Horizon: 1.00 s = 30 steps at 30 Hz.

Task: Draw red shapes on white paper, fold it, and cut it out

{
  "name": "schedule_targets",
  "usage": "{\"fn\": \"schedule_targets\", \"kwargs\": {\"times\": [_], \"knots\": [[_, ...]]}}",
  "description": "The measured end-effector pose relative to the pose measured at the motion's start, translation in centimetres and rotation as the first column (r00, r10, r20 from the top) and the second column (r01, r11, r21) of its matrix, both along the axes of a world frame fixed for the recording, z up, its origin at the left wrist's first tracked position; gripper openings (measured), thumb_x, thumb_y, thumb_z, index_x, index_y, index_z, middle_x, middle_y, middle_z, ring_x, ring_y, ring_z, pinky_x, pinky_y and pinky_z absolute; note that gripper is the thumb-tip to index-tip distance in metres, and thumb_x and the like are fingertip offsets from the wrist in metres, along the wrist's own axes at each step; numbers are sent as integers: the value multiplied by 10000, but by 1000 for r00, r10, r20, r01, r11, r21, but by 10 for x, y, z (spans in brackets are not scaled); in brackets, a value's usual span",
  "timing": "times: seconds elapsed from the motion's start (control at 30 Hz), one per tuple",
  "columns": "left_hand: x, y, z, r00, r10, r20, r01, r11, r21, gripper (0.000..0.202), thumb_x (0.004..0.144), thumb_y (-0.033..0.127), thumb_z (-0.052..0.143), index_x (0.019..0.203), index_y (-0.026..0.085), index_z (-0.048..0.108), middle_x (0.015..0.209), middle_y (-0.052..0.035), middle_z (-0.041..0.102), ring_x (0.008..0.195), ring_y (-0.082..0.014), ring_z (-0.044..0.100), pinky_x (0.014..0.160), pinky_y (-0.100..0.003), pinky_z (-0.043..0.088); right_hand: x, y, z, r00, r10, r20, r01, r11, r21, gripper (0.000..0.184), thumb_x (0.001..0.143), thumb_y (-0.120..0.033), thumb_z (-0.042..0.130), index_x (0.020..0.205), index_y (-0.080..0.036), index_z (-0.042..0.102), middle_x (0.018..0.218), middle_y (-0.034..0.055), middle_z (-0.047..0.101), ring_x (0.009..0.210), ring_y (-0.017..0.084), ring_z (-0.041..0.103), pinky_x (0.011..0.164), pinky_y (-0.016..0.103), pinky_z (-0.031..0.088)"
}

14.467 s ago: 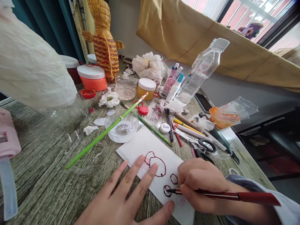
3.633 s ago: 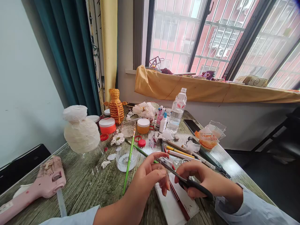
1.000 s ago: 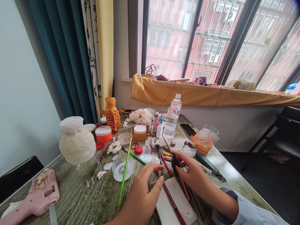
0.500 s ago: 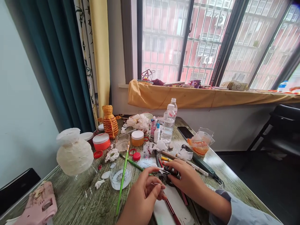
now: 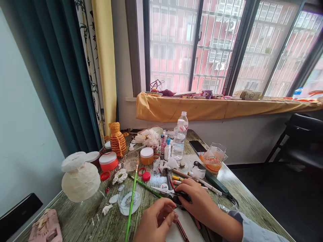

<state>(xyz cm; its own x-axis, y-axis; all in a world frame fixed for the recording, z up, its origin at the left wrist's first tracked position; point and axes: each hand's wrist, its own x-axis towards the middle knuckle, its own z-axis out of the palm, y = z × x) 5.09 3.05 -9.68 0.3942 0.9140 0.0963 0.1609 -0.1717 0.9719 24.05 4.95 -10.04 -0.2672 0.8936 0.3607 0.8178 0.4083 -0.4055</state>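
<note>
Right hand [image 5: 199,203] closed around the black handles of the scissors [image 5: 180,196], blades pointing left, low over the bench [image 5: 75,222]. Left hand [image 5: 156,220] curled, fingertips pressed together; whatever they pinch, if anything, is too small to tell. It sits just beside the blades, above a white card [image 5: 188,228]. Good practice here: keep those fingertips clear of the cutting edges.
</note>
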Motion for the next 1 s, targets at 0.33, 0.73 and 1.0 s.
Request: {"fn": "schedule_targets", "kwargs": {"times": [0.33, 0.73, 1.0], "knots": [[-7, 4, -19, 951, 28, -309, 186, 744, 642, 371, 873, 109, 419, 1064, 238, 710, 1117, -71, 761, 1119, -200, 677, 1008, -318, 527, 0, 0, -4, 999, 48, 2, -48, 998, 48, 241, 789, -21, 578, 900, -203, 690, 931, 53, 708, 906, 226, 641, 783, 346, 531], [-4, -7, -37, 762, 153, -629, 420, 622, 660, 467, 922, 224, 530, 1388, 203, 524, 1460, -177, 539, 1400, -407, 414, 1074, -693, 384, 4, 1, -1, 994, 104, 35, -106, 993, 46, 219, 855, -88, 535, 929, -225, 688, 979, 68, 709, 957, 248, 654, 841, 377, 551], [-7, -34, -20, 649, 80, -757, 612, 536, 581, 515, 964, 169, 490, 1467, 107, 394, 1510, -214, 432, 1404, -386, 398, 1090, -572, 435, 6, 2, -5, 990, 119, 69, -123, 991, 48, 208, 859, -79, 528, 951, -188, 679, 992, 90, 708, 973, 240, 661, 860, 389, 551]]}}
